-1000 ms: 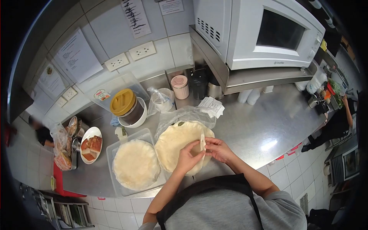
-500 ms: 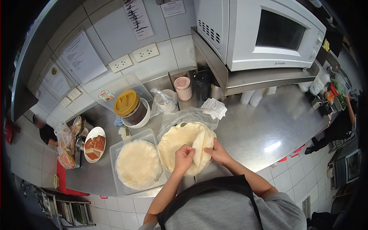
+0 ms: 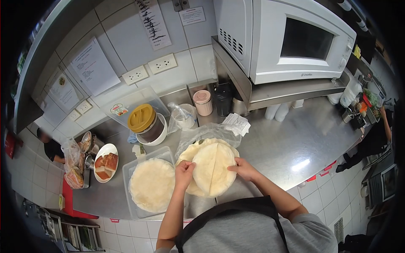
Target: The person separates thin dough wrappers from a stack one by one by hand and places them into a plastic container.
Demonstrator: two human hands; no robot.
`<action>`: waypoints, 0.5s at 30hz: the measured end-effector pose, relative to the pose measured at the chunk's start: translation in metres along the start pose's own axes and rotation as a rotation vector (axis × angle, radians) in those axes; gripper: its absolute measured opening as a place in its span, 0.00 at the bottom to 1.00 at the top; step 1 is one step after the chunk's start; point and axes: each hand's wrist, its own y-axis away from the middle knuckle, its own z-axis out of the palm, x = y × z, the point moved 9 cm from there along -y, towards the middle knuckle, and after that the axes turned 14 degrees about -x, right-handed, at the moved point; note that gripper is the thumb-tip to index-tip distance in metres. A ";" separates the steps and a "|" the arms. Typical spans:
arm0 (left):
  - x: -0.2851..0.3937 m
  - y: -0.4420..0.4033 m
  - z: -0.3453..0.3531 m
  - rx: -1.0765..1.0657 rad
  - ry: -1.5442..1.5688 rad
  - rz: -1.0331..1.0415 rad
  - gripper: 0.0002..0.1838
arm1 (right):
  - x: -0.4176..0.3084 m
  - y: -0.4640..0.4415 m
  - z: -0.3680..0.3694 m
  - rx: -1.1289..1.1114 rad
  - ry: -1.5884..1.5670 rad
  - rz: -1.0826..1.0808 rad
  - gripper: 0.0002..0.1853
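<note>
A thin round pastry wrapper (image 3: 213, 168), pale and creased down its middle, is spread between my two hands. My left hand (image 3: 184, 173) pinches its left edge, and my right hand (image 3: 244, 169) grips the right edge with the thumb on top. Under it lies a wider stack of wrappers (image 3: 189, 154), mostly covered, with a crumpled clear plastic bag (image 3: 202, 133) behind. To the left of my left hand, another round stack of wrappers (image 3: 151, 185) fills a clear plastic tray (image 3: 128, 179).
Left on the steel counter (image 3: 278, 147) are an oval dish (image 3: 110, 148) of browned blocks and a yellow-lidded jar (image 3: 143, 120) in a white bowl. A pink canister (image 3: 203, 103) stands behind. A microwave (image 3: 303, 42) sits on a raised shelf. Other people (image 3: 375, 135) stand at both sides.
The wrapper, folded over half a second ago, is now opened out into a full round. My left hand has moved left, spreading it, and my right hand has shifted slightly right.
</note>
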 end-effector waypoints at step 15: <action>0.066 -0.004 0.037 0.084 -0.728 0.174 0.18 | -0.065 0.000 -0.007 0.566 0.895 -0.250 0.12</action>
